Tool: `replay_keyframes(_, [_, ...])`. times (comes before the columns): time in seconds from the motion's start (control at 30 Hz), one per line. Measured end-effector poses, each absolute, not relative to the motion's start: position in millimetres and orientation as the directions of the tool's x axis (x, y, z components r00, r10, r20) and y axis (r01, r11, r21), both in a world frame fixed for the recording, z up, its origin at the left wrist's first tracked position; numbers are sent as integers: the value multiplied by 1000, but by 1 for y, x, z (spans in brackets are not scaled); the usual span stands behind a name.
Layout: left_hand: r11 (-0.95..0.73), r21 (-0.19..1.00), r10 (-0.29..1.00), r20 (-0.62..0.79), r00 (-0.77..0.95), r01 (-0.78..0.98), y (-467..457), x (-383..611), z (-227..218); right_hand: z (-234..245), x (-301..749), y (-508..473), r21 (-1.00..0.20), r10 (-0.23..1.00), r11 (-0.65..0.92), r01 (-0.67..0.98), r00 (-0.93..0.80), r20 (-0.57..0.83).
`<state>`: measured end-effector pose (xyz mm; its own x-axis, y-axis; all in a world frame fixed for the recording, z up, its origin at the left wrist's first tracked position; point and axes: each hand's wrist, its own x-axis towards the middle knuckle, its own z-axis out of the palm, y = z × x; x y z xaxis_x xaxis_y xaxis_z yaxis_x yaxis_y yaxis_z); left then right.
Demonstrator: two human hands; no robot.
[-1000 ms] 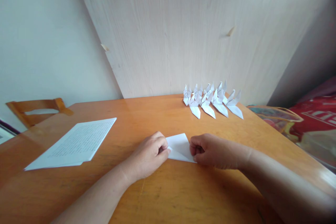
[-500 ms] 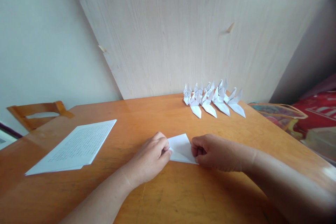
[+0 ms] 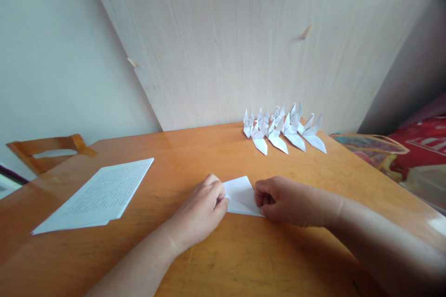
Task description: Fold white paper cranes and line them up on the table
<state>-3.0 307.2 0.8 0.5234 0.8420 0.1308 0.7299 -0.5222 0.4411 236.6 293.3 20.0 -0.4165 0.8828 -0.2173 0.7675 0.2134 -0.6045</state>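
A small folded piece of white paper [image 3: 240,195] lies on the wooden table [image 3: 195,158] between my two hands. My left hand [image 3: 205,204] is closed on its left edge, thumb and fingers pinched together. At the right edge, my right hand [image 3: 278,200] is curled with its fingertips gripping the lower right corner. Both hands partly cover the paper, so its side corners are hidden. A slanting fold line shows across its face.
Several folded paper cranes [image 3: 278,130] stand in two rows at the table's far right. To the left lies a stack of printed sheets [image 3: 101,195]. A wooden chair [image 3: 52,148] is at the left edge, and a pale board [image 3: 223,46] leans behind the table.
Both hands keep their hold on the folded paper and have hardly moved. The whole view has shifted very slightly.
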Motion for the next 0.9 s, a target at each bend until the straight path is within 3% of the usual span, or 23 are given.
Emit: replay_keyframes(0.9, [-502,404,856,108,505,765,306,2,3,26,237,291,-589,870,202,783,-420,-259])
